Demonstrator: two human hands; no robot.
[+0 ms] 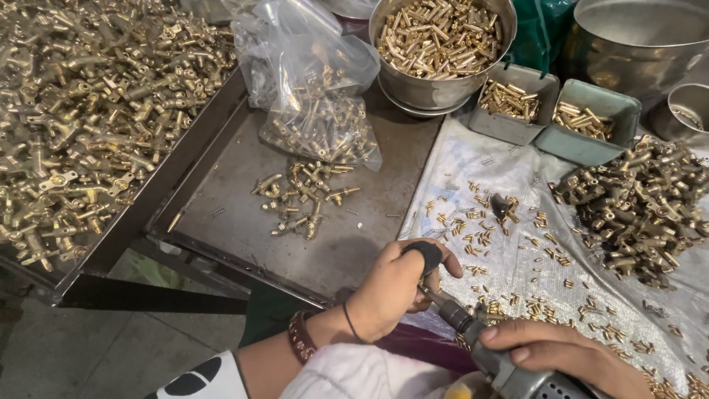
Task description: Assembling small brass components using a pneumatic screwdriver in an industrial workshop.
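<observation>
The left hand was curled shut around a small part at the nose of the grey power driver, apparently a brass fitting, though the fingers hid it; a black sleeve covered the thumb, probably as protection. The right hand lay closed along the driver body, steadying it. The driver sat at the near edge of the pale sheet, where loose brass pins lay within easy reach. Beyond the sheet, a steel bowl held brass tubes, and two grey-green bins held similar pieces. Left of the sheet, a metal tray carried a few assembled fittings and a clear bag of them.
</observation>
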